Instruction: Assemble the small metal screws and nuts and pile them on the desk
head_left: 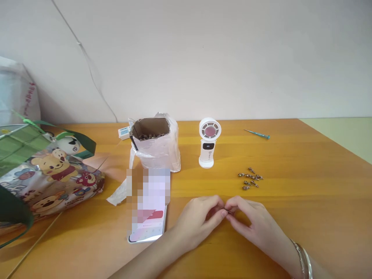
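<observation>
Metal piece (pixel 229 212), mostly hidden, pinched between left hand (pixel 200 220) and right hand (pixel 258 224), phone (pixel 152 226) partly pixelated

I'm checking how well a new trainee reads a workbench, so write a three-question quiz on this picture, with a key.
1. True or false: from left to right, the fan stands between the box and the screwdriver.
2. Which of these is nearest the left hand? A: bag. B: phone. C: screwdriver.
3. What do the left hand and right hand hold between their fingertips?

Key: 1 true; 2 B; 3 a small metal part.
</observation>
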